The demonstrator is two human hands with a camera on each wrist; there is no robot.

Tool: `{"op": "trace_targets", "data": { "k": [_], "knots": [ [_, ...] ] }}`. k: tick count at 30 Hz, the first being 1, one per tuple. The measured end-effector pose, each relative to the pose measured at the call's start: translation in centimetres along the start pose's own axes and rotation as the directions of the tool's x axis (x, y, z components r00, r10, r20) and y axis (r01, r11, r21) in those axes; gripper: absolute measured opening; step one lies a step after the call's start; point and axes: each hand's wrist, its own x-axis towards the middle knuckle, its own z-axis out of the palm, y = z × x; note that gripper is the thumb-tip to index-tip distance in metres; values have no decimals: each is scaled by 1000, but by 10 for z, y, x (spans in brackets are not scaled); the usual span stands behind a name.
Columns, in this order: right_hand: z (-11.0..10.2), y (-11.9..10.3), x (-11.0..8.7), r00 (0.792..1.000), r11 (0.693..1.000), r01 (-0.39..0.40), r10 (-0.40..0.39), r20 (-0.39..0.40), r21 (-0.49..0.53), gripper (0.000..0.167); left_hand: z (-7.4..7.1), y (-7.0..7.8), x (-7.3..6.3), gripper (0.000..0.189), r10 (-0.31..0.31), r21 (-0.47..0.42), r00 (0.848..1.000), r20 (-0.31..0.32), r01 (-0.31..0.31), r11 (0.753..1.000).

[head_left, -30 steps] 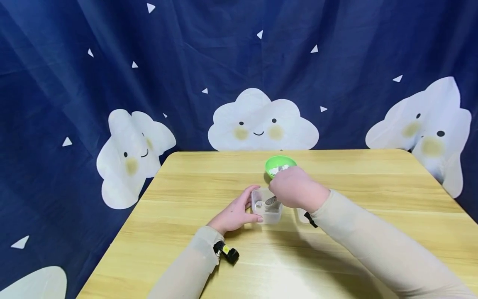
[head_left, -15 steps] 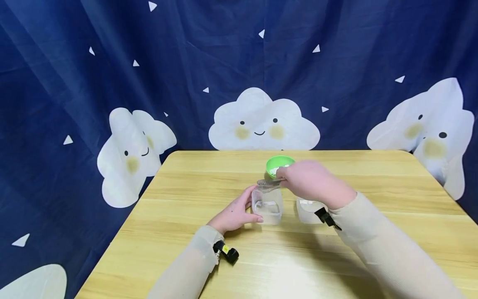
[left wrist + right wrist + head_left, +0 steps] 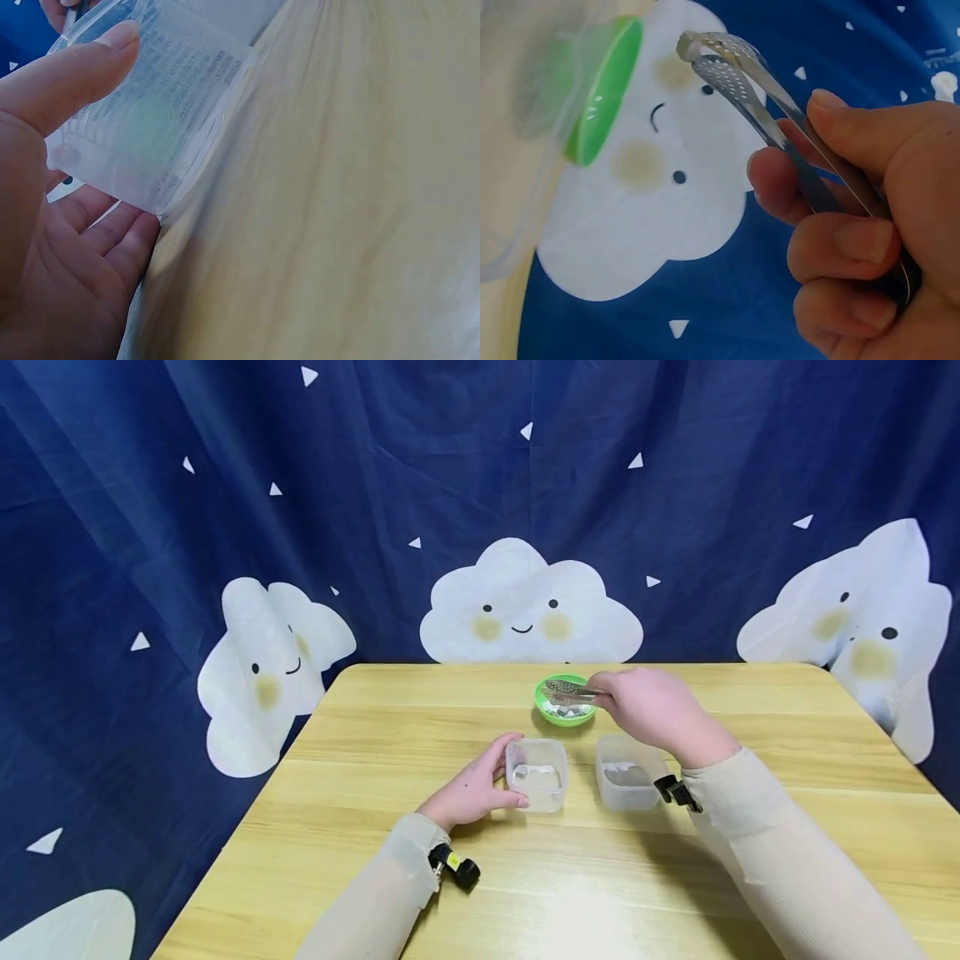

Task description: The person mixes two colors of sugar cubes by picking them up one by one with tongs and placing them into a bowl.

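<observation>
My right hand [image 3: 648,710] grips metal tongs [image 3: 572,687] with perforated tips, held above the green bowl [image 3: 566,720] at the back of the table. White and grey pieces lie in that bowl. In the right wrist view, a small pale piece [image 3: 688,46] shows at the tongs' tips. My left hand [image 3: 476,785] holds a clear square plastic container [image 3: 545,800] by its left side, thumb at the front and fingers behind. Pale contents lie at its bottom; their exact shape is hard to make out. Part of my left fingers is hidden by the container.
A second clear plastic container [image 3: 630,797] stands right of the first, with something whitish inside, partly behind my right wrist. All stand on a wooden table [image 3: 360,760]. A dark blue curtain [image 3: 375,485] with clouds hangs behind the table's far edge.
My right hand has lifted the tongs out of the left container and moved them back and to the right, over the green bowl. My left hand has stayed at the container.
</observation>
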Motion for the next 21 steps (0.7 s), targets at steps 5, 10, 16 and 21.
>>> {"op": "trace_targets", "data": {
  "k": [5,10,16,21],
  "knots": [
    [5,9,-1,998,998,-52,52,18,-18,7,0,-2,0,102,6,-8,1000,4,-6,1000],
    [6,14,-1,995,995,-92,93,25,-36,10,1,-1,1,102,6,-1,1000,1,-6,1000],
    [4,14,-2,994,994,-106,107,26,-32,10,1,0,0,102,-4,3,1000,2,4,1000],
    [0,11,-2,996,997,-73,72,44,12,14,1,1,0,102,-8,15,1000,-8,8,1000]
  ]
}}
